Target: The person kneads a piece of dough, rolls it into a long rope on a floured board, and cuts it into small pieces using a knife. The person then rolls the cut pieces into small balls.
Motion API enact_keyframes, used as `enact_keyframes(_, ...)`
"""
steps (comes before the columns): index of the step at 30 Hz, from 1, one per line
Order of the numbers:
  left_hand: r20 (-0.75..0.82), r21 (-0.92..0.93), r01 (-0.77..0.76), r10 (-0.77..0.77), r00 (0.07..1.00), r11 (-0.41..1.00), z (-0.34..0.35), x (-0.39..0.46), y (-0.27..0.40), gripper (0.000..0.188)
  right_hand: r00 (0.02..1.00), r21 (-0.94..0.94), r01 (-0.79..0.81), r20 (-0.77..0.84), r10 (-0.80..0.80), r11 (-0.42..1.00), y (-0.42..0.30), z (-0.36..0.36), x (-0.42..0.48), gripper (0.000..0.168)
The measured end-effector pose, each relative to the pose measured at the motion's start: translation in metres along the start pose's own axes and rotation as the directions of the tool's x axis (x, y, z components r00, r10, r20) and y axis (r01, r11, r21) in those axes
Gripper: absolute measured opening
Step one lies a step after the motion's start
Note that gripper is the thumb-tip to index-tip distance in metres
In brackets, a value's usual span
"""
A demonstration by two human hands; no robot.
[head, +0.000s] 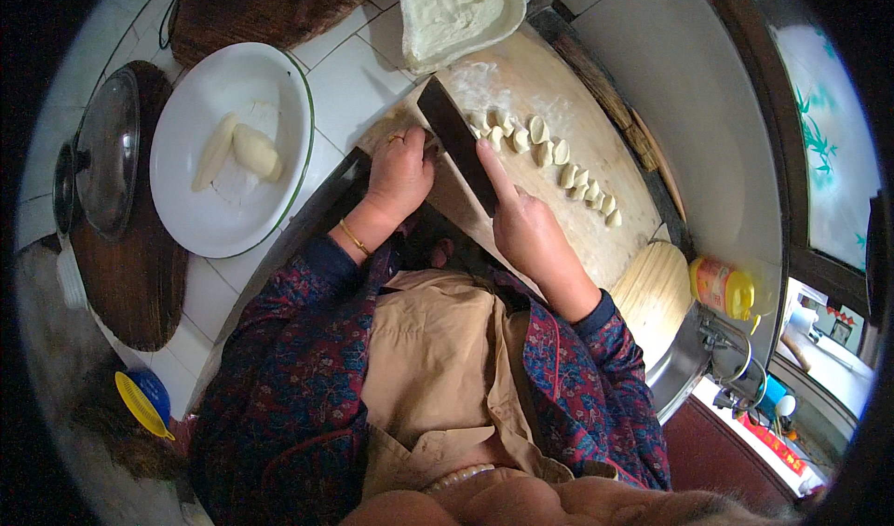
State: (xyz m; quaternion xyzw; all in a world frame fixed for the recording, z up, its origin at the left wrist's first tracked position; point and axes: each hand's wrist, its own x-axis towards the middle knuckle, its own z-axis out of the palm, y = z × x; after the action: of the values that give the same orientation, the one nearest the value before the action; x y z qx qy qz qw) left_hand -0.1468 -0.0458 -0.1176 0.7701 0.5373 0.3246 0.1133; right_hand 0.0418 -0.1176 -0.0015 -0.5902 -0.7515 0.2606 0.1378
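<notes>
My right hand grips a dark-bladed cleaver, its index finger laid along the blade. Beside the blade, over the near edge of a floured wooden board, my left hand is curled. Whether its fingers hold anything is hidden. Small cut pieces of dough lie in a slanting line on the board, to the right of the cleaver. To the left, a white enamel basin contains two larger lengths of dough.
A dish of flour stands at the board's far end. A brush lies along its wall side. Lower right are a round wooden lid, an oil bottle and a sink tap. Dark wooden lids flank the basin.
</notes>
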Motion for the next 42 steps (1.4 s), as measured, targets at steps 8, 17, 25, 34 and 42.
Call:
enact_keyframes(8, -0.020, -0.083, -0.056, 0.054, 0.998, 0.995, 0.002, -0.004, -0.002, 0.025, 0.996, 0.150, -0.029, -0.075, 0.041, 0.988, 0.016, 0.015, 0.007, 0.084)
enact_keyframes(17, -0.073, -0.105, -0.159, 0.152, 0.986, 0.982, 0.004, -0.019, -0.005, 0.023, 0.995, 0.191, -0.012, -0.099, 0.032, 0.982, 0.010, -0.007, -0.029, 0.082)
enact_keyframes(25, -0.104, -0.097, -0.177, 0.167, 0.980, 0.979, 0.012, -0.022, -0.007, 0.018, 0.994, 0.100, 0.088, -0.067, -0.082, 0.991, 0.008, -0.005, -0.037, 0.087)
enact_keyframes(34, -0.063, -0.129, -0.153, 0.145, 0.987, 0.980, 0.008, -0.024, -0.004, 0.022, 0.999, 0.047, 0.027, 0.022, -0.028, 0.999, 0.005, -0.008, -0.037, 0.084)
enact_keyframes(42, -0.053, -0.064, -0.195, 0.192, 0.980, 0.979, 0.006, -0.025, -0.006, 0.018, 0.998, -0.047, 0.041, 0.043, -0.039, 0.998, 0.005, 0.004, -0.034, 0.086)
